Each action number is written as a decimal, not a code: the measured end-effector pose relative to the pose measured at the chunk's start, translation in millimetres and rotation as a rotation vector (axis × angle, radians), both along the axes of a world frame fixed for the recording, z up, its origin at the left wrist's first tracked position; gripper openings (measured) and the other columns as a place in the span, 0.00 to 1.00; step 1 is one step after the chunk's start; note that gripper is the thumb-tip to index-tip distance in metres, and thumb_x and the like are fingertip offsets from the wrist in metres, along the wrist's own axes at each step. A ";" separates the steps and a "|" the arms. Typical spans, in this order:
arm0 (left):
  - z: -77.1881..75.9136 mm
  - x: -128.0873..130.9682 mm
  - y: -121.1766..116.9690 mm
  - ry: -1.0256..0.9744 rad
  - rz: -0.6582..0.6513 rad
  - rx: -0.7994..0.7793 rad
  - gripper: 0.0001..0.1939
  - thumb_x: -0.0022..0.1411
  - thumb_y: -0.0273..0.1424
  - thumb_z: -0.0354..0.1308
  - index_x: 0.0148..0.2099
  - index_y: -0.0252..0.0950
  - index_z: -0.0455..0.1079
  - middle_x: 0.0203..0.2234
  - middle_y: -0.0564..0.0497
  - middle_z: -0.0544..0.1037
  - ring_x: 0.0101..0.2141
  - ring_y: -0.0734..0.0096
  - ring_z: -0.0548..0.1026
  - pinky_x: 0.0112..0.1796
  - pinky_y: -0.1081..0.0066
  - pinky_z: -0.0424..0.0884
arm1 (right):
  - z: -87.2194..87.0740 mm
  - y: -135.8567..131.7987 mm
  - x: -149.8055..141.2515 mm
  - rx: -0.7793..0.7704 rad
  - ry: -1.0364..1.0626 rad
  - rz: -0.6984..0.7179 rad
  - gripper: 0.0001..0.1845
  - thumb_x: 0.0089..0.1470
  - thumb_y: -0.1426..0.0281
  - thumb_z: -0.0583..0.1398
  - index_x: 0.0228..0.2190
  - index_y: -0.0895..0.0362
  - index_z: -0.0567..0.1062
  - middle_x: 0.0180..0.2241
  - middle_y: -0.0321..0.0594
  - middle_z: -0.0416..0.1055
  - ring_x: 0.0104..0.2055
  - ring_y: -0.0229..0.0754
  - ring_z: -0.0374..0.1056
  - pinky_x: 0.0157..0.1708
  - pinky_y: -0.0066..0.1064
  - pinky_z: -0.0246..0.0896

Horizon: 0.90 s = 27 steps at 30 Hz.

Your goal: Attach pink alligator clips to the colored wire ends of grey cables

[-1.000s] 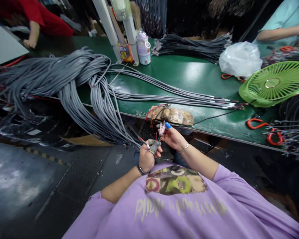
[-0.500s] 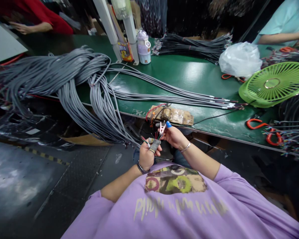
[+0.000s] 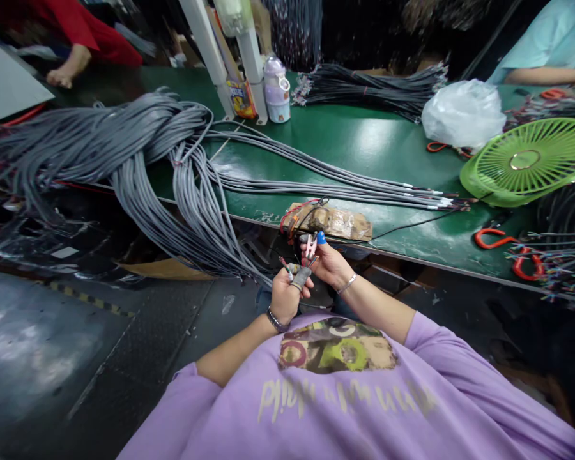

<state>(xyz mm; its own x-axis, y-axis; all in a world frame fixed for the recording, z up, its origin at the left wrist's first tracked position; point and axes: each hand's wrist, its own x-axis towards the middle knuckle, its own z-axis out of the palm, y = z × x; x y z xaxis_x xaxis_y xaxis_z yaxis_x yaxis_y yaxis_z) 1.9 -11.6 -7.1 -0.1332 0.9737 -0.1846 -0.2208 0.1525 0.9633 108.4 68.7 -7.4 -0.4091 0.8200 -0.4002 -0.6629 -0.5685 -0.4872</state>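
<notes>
In front of my chest, just off the table edge, my left hand (image 3: 285, 299) is closed around the end of a grey cable, and thin coloured wires (image 3: 285, 263) stick out past its fingers. A grey wrapping (image 3: 301, 277) shows at those fingers; whether it is finger cover or cable is unclear. Close beside it, my right hand (image 3: 331, 265), with a blue cover (image 3: 321, 237) on one fingertip, pinches a small pale pink, clip-like tool (image 3: 311, 246). The tool's lower end is at the wires. Grey cables (image 3: 234, 246) run from the table down towards my left hand.
A large grey cable bundle (image 3: 144, 128) lies across the green table (image 3: 378, 137). A taped wooden block (image 3: 345, 222) sits at the edge. A green fan (image 3: 522, 160), plastic bag (image 3: 462, 115) and red-handled scissors (image 3: 493, 239) are right. Two co-workers sit across, left and right.
My right hand has shifted slightly left, bringing the pale tool closer to my left hand and the wires. The left hand has turned a little. The red-sleeved co-worker's hand has moved.
</notes>
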 end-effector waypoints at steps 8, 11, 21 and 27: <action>-2.4 -3.0 -2.7 0.006 -0.020 0.034 0.15 0.54 0.42 0.61 0.30 0.35 0.66 0.18 0.56 0.74 0.14 0.82 0.66 0.15 0.79 0.56 | 1.1 -4.0 0.9 0.008 -0.031 0.016 0.23 0.53 0.50 0.58 0.29 0.58 0.75 0.24 0.38 0.74 0.23 0.34 0.65 0.26 0.27 0.63; -2.3 -3.2 -2.5 0.005 -0.022 0.044 0.15 0.55 0.42 0.61 0.30 0.35 0.66 0.19 0.55 0.74 0.14 0.82 0.66 0.15 0.80 0.55 | 1.5 -4.9 3.3 0.030 -0.055 0.030 0.25 0.53 0.47 0.57 0.27 0.58 0.74 0.25 0.38 0.74 0.24 0.35 0.66 0.26 0.27 0.63; -0.3 -7.2 -7.2 0.000 -0.040 0.018 0.15 0.55 0.42 0.61 0.30 0.34 0.66 0.19 0.55 0.74 0.13 0.82 0.66 0.15 0.80 0.56 | -12.1 -11.3 24.2 0.067 -0.016 0.125 0.27 0.55 0.46 0.54 0.30 0.58 0.74 0.28 0.38 0.73 0.27 0.34 0.68 0.28 0.25 0.65; -7.1 -12.1 -12.2 0.012 -0.041 0.042 0.14 0.56 0.41 0.60 0.31 0.34 0.67 0.20 0.55 0.75 0.14 0.81 0.67 0.15 0.80 0.58 | -20.4 -32.9 38.4 0.207 -0.114 0.223 0.21 0.45 0.54 0.66 0.33 0.58 0.74 0.31 0.38 0.73 0.28 0.33 0.66 0.28 0.26 0.65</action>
<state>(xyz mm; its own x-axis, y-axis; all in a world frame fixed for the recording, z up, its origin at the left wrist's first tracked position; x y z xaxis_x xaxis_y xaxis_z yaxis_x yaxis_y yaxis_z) -10.1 -23.9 -14.2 -0.0952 0.9852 -0.1426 -0.2035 0.1209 0.9716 146.8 35.8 -27.8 -0.5497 0.7842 -0.2878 -0.4677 -0.5744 -0.6718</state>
